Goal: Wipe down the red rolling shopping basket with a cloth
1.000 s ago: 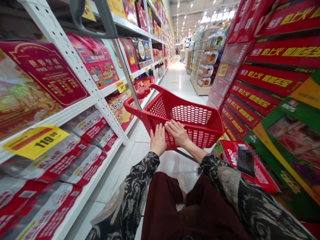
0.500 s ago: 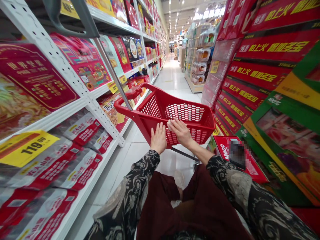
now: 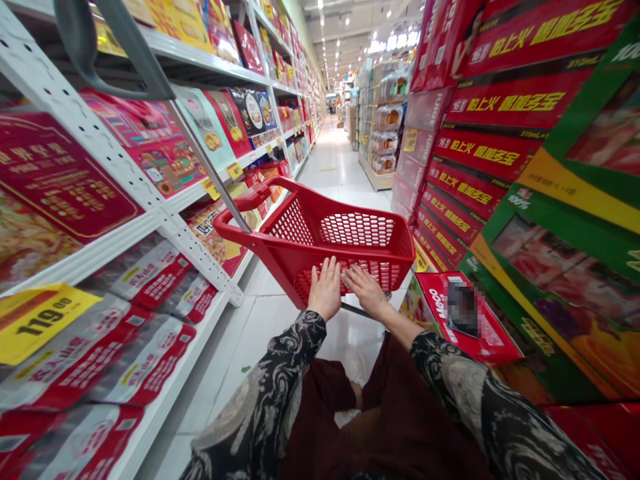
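Observation:
A red shopping basket cart [image 3: 290, 247] with perforated sides stands in front of me, its grey handle [image 3: 125, 67] rising at the upper left on a metal pole. My left hand [image 3: 326, 290] lies in front of the cart's near side, palm away from me and fingers stretched out. Just right of it, my right hand [image 3: 366, 291] is also open, fingers extended towards the same side. A small pale patch shows at the right fingertips; I cannot tell what it is. Whether the palms touch the cart is hidden behind the hands.
White shelves [image 3: 195, 260] with boxed goods and wrapped bottle packs [image 3: 145, 353] line the left. Stacked red drink cartons [image 3: 485, 153] and green boxes [image 3: 565, 267] rise on the right. A phone [image 3: 463, 308] lies on a red box [image 3: 435, 287]. The tiled aisle [image 3: 333, 160] stretches ahead.
The view has shifted slightly, so the cart and shelves appear further left. My right hand has lowered along the cart's side, and both hands now sit closer together.

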`<state>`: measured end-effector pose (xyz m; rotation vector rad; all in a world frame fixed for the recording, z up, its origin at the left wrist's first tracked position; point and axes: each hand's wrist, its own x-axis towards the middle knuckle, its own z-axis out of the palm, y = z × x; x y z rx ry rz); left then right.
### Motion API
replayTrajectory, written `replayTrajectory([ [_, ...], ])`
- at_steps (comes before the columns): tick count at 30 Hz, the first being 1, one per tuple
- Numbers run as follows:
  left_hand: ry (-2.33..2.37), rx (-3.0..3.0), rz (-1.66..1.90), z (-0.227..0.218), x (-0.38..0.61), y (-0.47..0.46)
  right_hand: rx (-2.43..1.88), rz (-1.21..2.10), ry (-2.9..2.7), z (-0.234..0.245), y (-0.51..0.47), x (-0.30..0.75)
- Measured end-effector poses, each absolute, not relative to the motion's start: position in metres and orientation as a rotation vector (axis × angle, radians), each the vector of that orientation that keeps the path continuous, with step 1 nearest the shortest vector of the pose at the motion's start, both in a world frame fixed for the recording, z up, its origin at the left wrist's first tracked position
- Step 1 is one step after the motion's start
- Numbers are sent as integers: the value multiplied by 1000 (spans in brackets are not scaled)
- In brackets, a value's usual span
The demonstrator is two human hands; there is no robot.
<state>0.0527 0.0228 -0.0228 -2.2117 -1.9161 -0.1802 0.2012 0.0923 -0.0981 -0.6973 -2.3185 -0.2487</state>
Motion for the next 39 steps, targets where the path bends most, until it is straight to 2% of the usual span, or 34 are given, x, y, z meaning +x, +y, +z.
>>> replayTrajectory([
  [8,-1890,-2255,-202,-22,74,34,-846,-283,-2051,-66,106,231],
  [17,-1803,-2355,-142,-33,98,30,-854,-215,-2214,-116,90,246],
  [26,-1797,-2366,-165,-24,113,41,-984,-288,-1929,-70,98,282],
  [35,-1708,-2429,-156,-35,125,37,-1098,-229,-2089,-133,86,299],
  [39,-1696,-2440,-150,-35,125,39,-1076,-180,-2058,-124,83,302],
])
